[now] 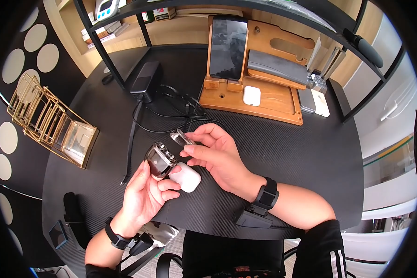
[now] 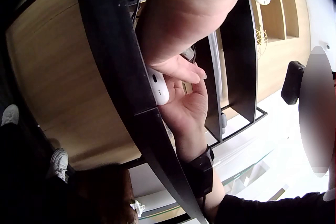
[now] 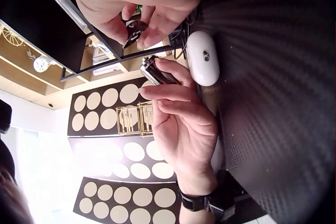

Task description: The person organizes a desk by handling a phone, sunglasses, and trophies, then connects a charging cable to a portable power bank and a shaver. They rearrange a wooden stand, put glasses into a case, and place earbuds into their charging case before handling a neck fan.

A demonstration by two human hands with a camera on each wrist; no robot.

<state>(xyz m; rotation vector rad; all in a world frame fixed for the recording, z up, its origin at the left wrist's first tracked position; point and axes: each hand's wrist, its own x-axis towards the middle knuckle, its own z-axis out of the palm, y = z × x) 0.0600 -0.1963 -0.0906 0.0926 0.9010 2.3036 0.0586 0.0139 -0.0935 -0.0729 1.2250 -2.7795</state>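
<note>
In the head view my left hand (image 1: 143, 197) grips a dark see-through earbud case cover (image 1: 161, 161) with a shiny clear top edge, tilted above the desk. My right hand (image 1: 222, 162) pinches a smaller, dark, glossy lid-like piece (image 1: 179, 136) between thumb and fingers, just right of the cover and apart from it. Beside the left fingers lies a white earbud charging case (image 1: 189, 178) on the desk. The right wrist view shows the small piece (image 3: 135, 30) over the cover (image 3: 153, 70), with the white case (image 3: 202, 61) alongside. From the left wrist, both held pieces are mostly hidden.
Behind the hands stands a wooden dock (image 1: 273, 111) bearing a phone (image 1: 228, 48) and a white square item (image 1: 251, 96). A black adapter (image 1: 146, 81) and its cable lie at the back left. A gold wire rack (image 1: 51, 123) is at the left edge; a black shelf frame spans overhead.
</note>
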